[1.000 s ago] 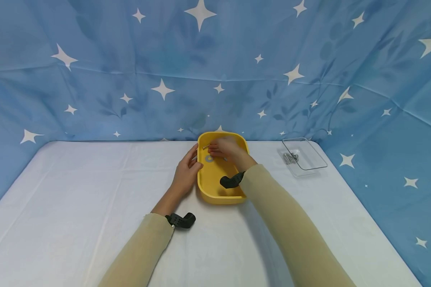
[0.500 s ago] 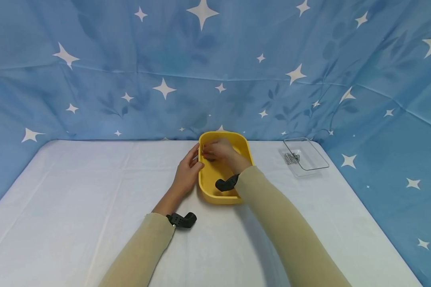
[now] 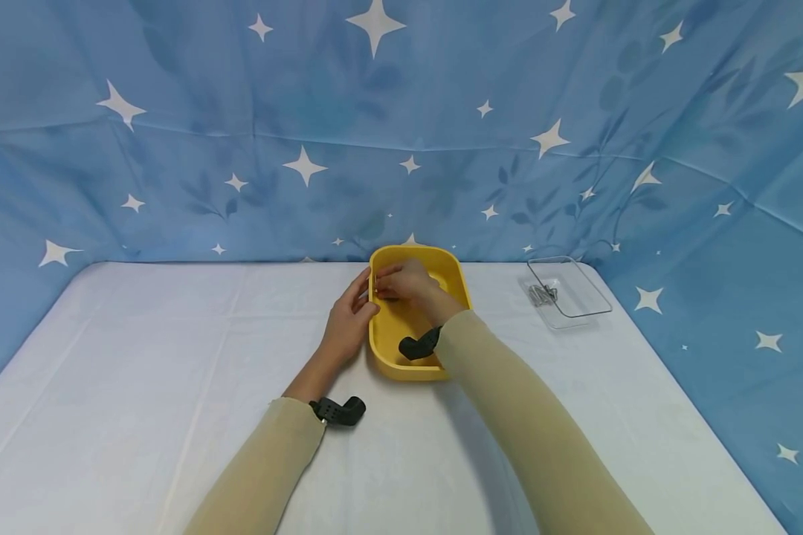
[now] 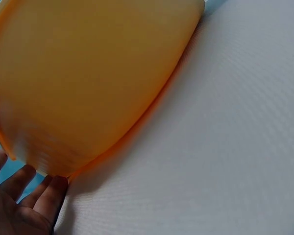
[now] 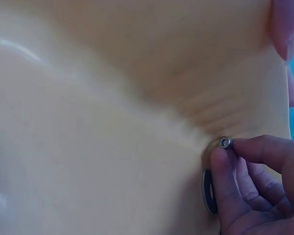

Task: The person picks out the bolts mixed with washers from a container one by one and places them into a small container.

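Observation:
A yellow bin [image 3: 401,342] stands at the far middle of the table. My left hand [image 3: 349,319] holds its left side, thumb over the rim and fingers along the outer wall. In the left wrist view those fingertips [image 4: 56,188] touch the bin's wall. My right hand [image 3: 404,284] reaches inside, at the left wall. Between thumb and index finger it pinches a small metal bolt [image 5: 226,142], whose round end with a hollow faces the right wrist camera. A flat round washer [image 5: 206,196] sits right beside the pinching fingers, partly hidden by them.
At the back right of the white table [image 3: 140,386] stands a clear box [image 3: 569,321] with several small metal pieces [image 3: 542,294] in it. A thin rectangular frame [image 3: 585,315] leans over that box. A blue star-patterned cloth [image 3: 334,111] hangs behind the table.
The right hand has moved left within the bin to its left wall and taken hold of the bolt that lay there. The left hand has kept its place.

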`<action>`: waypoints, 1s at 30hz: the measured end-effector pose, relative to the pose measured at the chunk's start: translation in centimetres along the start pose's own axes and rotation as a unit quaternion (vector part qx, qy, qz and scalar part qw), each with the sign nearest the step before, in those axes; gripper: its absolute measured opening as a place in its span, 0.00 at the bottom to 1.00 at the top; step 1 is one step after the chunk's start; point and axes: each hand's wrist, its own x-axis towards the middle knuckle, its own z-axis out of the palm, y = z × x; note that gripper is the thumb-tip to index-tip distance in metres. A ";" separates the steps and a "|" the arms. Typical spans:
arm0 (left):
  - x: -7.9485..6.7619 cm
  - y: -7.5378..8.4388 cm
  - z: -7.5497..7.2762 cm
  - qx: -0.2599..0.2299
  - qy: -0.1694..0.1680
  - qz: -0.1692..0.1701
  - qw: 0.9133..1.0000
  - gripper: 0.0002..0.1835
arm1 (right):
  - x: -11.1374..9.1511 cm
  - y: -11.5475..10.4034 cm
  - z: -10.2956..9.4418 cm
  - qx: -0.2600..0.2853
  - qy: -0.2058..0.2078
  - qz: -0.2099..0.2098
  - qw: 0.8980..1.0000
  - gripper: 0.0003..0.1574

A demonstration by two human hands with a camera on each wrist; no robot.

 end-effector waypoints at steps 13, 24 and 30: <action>0.0 0.1 0.2 0.006 0.001 -0.003 1.000 0.39 | -1.2 -1.1 -1.4 -0.046 -0.037 0.000 0.998 0.22; -0.1 0.1 0.0 0.017 0.004 -0.005 1.000 0.39 | -3.2 -2.8 -5.0 -0.043 -0.065 -0.011 0.997 0.27; -0.1 0.1 0.2 0.021 0.007 -0.010 1.000 0.38 | -4.0 -2.7 -8.7 -0.006 -0.060 -0.022 0.998 0.29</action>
